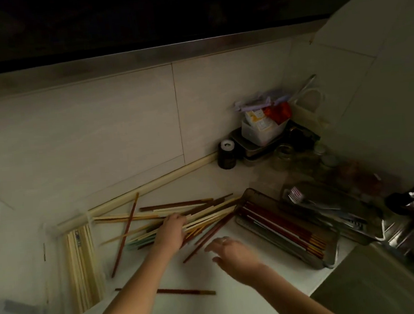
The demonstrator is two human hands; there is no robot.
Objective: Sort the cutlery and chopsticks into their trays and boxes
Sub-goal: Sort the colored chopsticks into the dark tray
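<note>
left hand [173, 230] holds chopstick pile [200, 213] at desk back edge | right hand [229, 251] hovers, grip wide, empty | dark tray [331, 258] right | risk: mixed colours lifted together, sticks slip off.

We see a pile of chopsticks [200, 213] that look like wood, some pale and some dark brown. The clear box [84, 268] on the left looks like plastic, with pale wooden sticks inside. The smoky tray [332, 253] looks like see-through plastic too. The fork [297, 195] looks like shiny metal. The counter [203, 182] is white, smooth and a bit shiny. The wall tiles [100, 130] are smooth and pale.
</note>
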